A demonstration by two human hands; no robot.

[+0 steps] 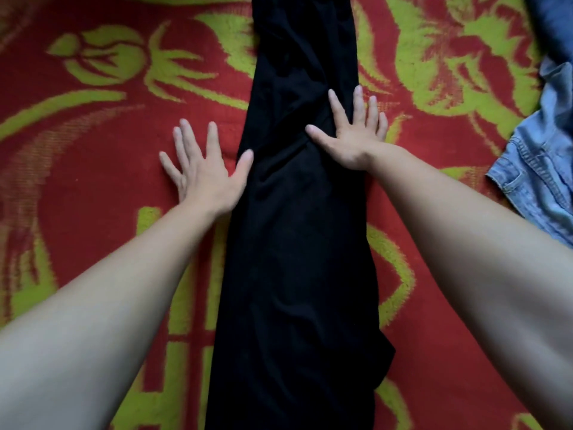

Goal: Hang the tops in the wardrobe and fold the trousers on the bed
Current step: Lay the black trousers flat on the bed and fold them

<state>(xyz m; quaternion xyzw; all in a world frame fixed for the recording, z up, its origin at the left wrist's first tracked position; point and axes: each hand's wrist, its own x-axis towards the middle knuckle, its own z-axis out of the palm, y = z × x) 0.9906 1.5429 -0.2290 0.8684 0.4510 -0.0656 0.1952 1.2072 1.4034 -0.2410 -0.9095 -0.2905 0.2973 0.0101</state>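
Trousers lie long on the bed. Right grip presses flat on their edge, fingers spread, probably smoothing creases. Left grip lies flat just beside, thumb touching them. Neither holds anything.

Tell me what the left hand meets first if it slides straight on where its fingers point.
Nothing, apparently: the left hand lies flat beside the black trousers, and only red-and-green bedcover runs ahead to the frame's top edge.

1. No lettering to read on the black trousers down the middle of the frame.
2. The red and green blanket shows a flower pattern only, no words.
3. The denim garment at the right edge has no legible label.
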